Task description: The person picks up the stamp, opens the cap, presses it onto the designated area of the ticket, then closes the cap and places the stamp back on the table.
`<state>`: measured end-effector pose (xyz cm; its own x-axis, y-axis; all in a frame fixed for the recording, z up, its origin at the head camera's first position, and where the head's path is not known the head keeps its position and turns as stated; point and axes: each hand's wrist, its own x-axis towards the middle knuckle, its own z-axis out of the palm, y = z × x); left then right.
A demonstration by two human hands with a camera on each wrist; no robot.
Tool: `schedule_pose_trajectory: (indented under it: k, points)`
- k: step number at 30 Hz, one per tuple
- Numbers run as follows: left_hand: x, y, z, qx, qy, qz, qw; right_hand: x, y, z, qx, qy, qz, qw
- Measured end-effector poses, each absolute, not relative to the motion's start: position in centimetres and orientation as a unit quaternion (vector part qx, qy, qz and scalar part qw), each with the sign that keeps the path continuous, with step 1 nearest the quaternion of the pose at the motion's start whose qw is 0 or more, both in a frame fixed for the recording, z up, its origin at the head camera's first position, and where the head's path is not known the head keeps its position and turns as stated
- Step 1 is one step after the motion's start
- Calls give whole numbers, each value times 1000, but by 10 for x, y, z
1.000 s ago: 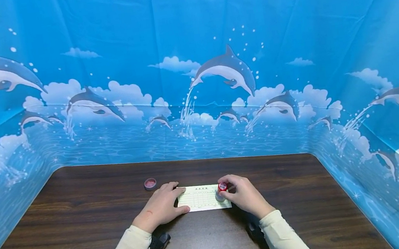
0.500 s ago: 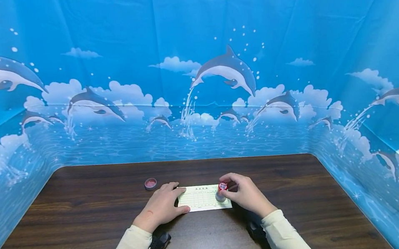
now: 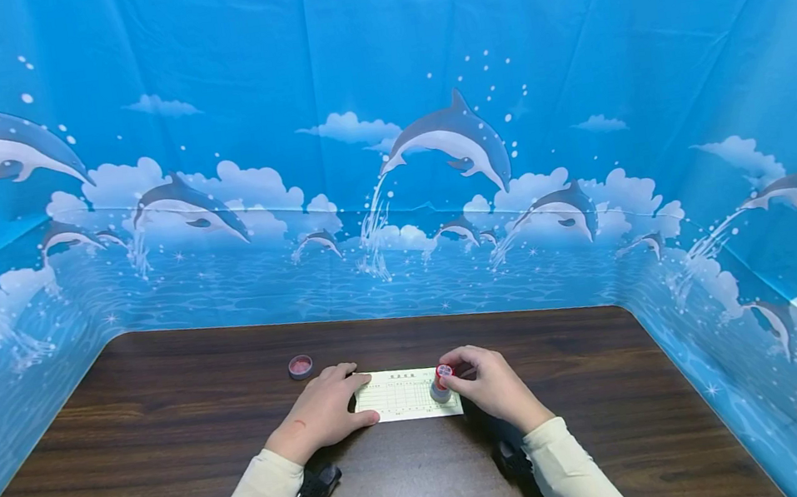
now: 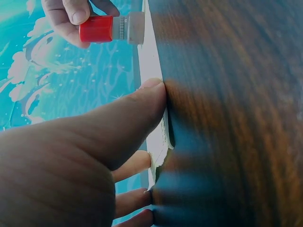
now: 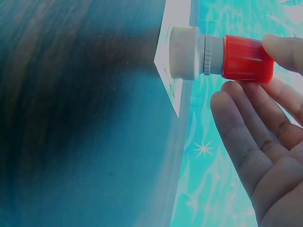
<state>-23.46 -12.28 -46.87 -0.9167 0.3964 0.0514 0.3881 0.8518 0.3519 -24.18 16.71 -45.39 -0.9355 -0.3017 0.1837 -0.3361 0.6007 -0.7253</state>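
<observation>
A pale form pad with green printed lines [image 3: 401, 395] lies on the dark wooden table. My left hand [image 3: 321, 410] holds down its left end, with fairly straight fingers at the far side and the thumb [image 4: 154, 97] on the near edge. Upright on the right end of the pad stands a stamp with a red handle [image 5: 246, 59] and a grey base [image 5: 184, 53]. My right hand [image 3: 492, 387] pinches the red handle between thumb and fingers. The stamp's face is hidden against the paper.
Beyond the left hand sits a small round open cap [image 3: 300, 367], reddish inside. A blue dolphin-print curtain [image 3: 357, 161] rises along the back and sides of the table [image 3: 200, 409]. Black wrist cameras cast dark shapes under both wrists.
The right thumb has slid slightly higher on the stamp, and more of the grey base shows. The left hand and the pad have stayed in place.
</observation>
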Motion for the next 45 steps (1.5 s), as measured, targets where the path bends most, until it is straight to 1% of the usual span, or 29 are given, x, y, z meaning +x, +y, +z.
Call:
schedule_pose_trajectory:
  k: [16,25,34,45]
  points:
    - [-235,-122,-470,197,964,180,19,-243,168,-457,179,-892,414,28]
    - [-237,-122,-471,194,963,183,19,-244,164,-459,181,-890,419,22]
    - [-236,-123,-471,193,964,183,19,-241,160,-457,189,-900,391,36]
    - [-236,-122,-470,196,963,181,19,-241,159,-456,179,-905,384,35]
